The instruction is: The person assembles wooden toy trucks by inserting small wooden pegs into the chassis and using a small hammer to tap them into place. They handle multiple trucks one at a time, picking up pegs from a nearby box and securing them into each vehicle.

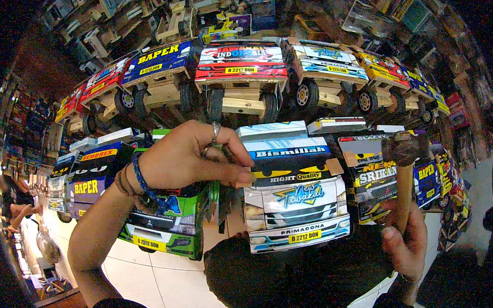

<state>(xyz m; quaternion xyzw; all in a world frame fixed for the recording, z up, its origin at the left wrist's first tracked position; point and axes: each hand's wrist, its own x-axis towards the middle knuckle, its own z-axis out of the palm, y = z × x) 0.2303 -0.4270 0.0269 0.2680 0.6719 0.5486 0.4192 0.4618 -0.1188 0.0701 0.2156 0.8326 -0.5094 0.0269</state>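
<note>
Dark clothing (301, 283) is filling the near middle, with pale tiled floor (169, 288) showing beside it. Just beyond, the white truck (296, 203) is facing the worker, between a green truck (163, 227) and a black truck (373, 181); whatever its body is containing stays hidden.

The two hands are keeping apart. The left hand (188, 157) is arching over from the left, wrist bent, thumb and forefinger close together at the truck's upper left edge; I can't tell whether they are pinching anything. The right hand (410, 252) is wrapping round a hammer (403, 199), holding it upright, head on top, to the truck's right. A small wood piece (334, 167) is sitting at the truck's right corner.

Behind, a second row, including a red truck (242, 63) and a blue truck (159, 62), is showing bare wood and black wheels. Far left, another person (14, 196) is sitting.
</note>
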